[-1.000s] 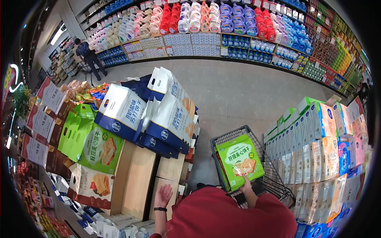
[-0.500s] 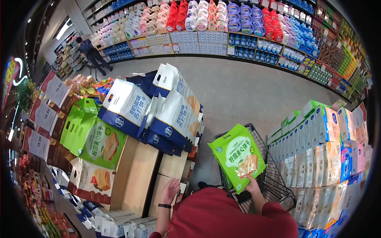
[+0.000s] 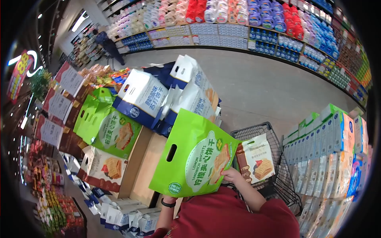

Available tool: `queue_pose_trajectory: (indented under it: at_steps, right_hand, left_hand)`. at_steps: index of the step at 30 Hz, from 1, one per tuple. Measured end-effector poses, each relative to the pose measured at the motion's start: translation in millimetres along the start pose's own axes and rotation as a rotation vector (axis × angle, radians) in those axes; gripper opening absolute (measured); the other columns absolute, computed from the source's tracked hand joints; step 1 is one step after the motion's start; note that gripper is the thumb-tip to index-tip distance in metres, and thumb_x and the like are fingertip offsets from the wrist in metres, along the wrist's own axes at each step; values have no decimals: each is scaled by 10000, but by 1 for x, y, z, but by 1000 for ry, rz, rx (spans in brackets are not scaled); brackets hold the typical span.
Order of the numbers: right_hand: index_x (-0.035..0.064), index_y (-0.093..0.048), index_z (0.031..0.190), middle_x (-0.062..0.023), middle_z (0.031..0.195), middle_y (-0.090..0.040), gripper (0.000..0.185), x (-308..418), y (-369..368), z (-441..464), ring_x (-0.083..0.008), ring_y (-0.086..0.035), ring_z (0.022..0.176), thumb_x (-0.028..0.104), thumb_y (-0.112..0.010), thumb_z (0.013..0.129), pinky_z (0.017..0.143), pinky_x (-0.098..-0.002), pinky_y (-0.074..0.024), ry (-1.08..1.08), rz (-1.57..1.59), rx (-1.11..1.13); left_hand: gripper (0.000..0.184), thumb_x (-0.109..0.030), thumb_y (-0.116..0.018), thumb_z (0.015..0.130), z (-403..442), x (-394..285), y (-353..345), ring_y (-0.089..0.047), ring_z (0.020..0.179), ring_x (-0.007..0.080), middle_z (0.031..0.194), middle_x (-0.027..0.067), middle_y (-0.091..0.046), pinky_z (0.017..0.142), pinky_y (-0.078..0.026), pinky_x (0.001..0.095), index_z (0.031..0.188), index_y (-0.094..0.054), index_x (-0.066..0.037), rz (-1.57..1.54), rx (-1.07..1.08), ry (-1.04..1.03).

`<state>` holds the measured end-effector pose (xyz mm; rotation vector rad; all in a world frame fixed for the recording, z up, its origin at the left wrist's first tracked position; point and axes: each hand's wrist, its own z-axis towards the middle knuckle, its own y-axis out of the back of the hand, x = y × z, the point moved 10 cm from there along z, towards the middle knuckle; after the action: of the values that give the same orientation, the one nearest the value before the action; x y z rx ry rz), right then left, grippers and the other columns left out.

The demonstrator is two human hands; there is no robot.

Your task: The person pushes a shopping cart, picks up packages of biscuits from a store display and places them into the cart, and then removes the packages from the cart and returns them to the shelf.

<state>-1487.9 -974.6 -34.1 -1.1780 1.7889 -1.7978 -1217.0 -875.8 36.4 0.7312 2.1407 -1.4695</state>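
Note:
A green bag of lemon sandwich biscuits [image 3: 186, 158] is held up in front of my chest, turned sideways with its handle slot on the left. My right hand [image 3: 231, 175] is closed on the bag's lower right edge. At its lower left edge is my left hand [image 3: 169, 199], wearing a dark wristband. The bag hides those fingers, so I cannot see whether they grip it. Behind my right hand, a white and brown biscuit bag [image 3: 257, 158] lies in the black shopping cart [image 3: 283, 166].
On the display stand [image 3: 139, 168] at left are green biscuit bags [image 3: 115, 133], white and blue soda biscuit bags [image 3: 145, 95] and price signs [image 3: 57, 103]. Packaged goods [image 3: 325, 154] are stacked at right. Detergent shelves [image 3: 222, 31] line the back. A person [image 3: 109, 45] stands far left.
The green bag has moved left from over the cart and turned sideways, uncovering the white and brown bag. My left hand, open before, is now behind the green bag's edge. The view has shifted.

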Motion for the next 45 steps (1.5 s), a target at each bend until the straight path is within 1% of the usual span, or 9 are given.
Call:
queue_pose_trajectory:
  at_steps: [7, 11, 14, 16, 20, 24, 29, 40, 45]
  right_hand:
    - [41, -471, 1395, -122, 1351, -574, 664, -50, -36, 39, -305, -543, 1251, 13, -748, 792, 1092, -464, -404, -338, 90, 69]
    - [6, -481, 1373, -143, 1340, -577, 589, -56, -61, 73, -301, -553, 1232, 11, -703, 828, 1080, -451, -407, -286, -110, 73]
    - [-4, -483, 1368, -150, 1346, -573, 547, -76, -78, 90, -298, -547, 1238, -4, -668, 854, 1091, -444, -393, -360, -152, 89]
    - [5, -468, 1385, -141, 1370, -556, 561, -97, -81, 98, -291, -530, 1259, -6, -668, 861, 1104, -442, -381, -424, -132, 110]
    - [19, -441, 1412, -125, 1400, -531, 592, -137, -83, 106, -276, -511, 1281, 18, -681, 871, 1108, -443, -378, -508, -116, 125]
    - [22, -448, 1405, -120, 1400, -532, 571, -160, -92, 111, -281, -511, 1283, 35, -678, 883, 1102, -451, -385, -551, -97, 105]
    - [26, -464, 1397, -122, 1368, -560, 531, -176, -82, 108, -276, -528, 1267, 32, -657, 902, 1099, -445, -393, -601, -200, 0]
    - [77, -423, 1417, -76, 1361, -550, 535, -195, -78, 124, -224, -537, 1247, 71, -640, 929, 1036, -409, -457, -558, -383, -141]
    - [123, -449, 1349, -37, 1295, -576, 479, -204, -85, 155, -187, -575, 1156, 122, -668, 923, 887, -356, -499, -543, -426, -156]
  left_hand:
    - [773, -482, -693, 858, -64, -44, -35, -492, 1310, 247, 1457, 76, -486, 1084, -422, 433, 1465, -408, -98, 172, -23, -288]
    - [865, -518, -742, 801, -89, -51, -26, -500, 1300, 246, 1442, 80, -492, 1076, -431, 429, 1468, -393, -91, 158, -93, -410]
    - [1071, -546, -834, 646, -108, -53, -9, -472, 1323, 240, 1453, 64, -468, 1094, -411, 425, 1489, -346, -102, 208, -205, -414]
    - [768, -559, -631, 892, -122, -70, -24, -453, 1348, 246, 1468, 66, -476, 1133, -362, 447, 1479, -390, -125, 290, -189, -487]
    - [976, -555, -827, 704, -144, -93, -22, -450, 1346, 249, 1463, 41, -471, 1140, -346, 457, 1468, -392, -132, 170, -261, -601]
    - [1004, -442, -923, 627, -156, -102, 7, -523, 1232, 210, 1341, 58, -524, 1014, -454, 381, 1396, -407, -54, 197, -475, -710]
    - [597, 5, -796, 762, -159, -113, 20, -611, 1038, 188, 1185, 110, -613, 901, -503, 323, 1280, -499, 25, 580, -698, -552]
    - [575, -16, -802, 769, -144, -126, 45, -598, 1083, 189, 1190, 110, -600, 928, -491, 337, 1248, -486, 16, 522, -589, -602]
    - [595, -18, -807, 761, -137, -135, 63, -592, 1110, 192, 1212, 117, -597, 960, -482, 353, 1259, -483, 24, 505, -605, -598]
